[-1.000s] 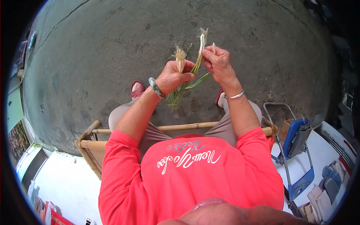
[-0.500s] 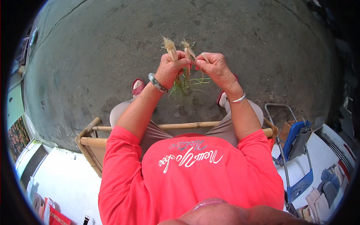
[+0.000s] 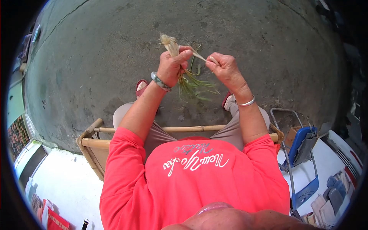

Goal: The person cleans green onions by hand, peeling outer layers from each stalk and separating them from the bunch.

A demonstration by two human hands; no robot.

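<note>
A bunch of scallions (image 3: 172,46) is in my left hand (image 3: 173,66), with its pale roots pointing up and away from me. Thin green leaves (image 3: 195,86) hang out below that fist. From the fingers of my left hand a pale stalk or strip of scallion skin (image 3: 199,56) stretches across to my right hand (image 3: 225,69). Thumb and fingers of my right hand are pinched on the strip's end. A small whitish piece (image 3: 214,60) shows at those fingers; what it is I cannot make out. Both hands are above the floor, in front of my knees.
Grey concrete floor (image 3: 115,46) spreads ahead. I sit on a bamboo seat, its front rail (image 3: 191,129) under my legs. At the right stands a blue folding frame (image 3: 301,143) beside a cardboard box (image 3: 292,134). A red packet (image 3: 57,221) lies at lower left.
My right hand has moved slightly right, away from the left, drawing the pale strip out between them. The bunch has turned a little, and its green leaves now swing further right.
</note>
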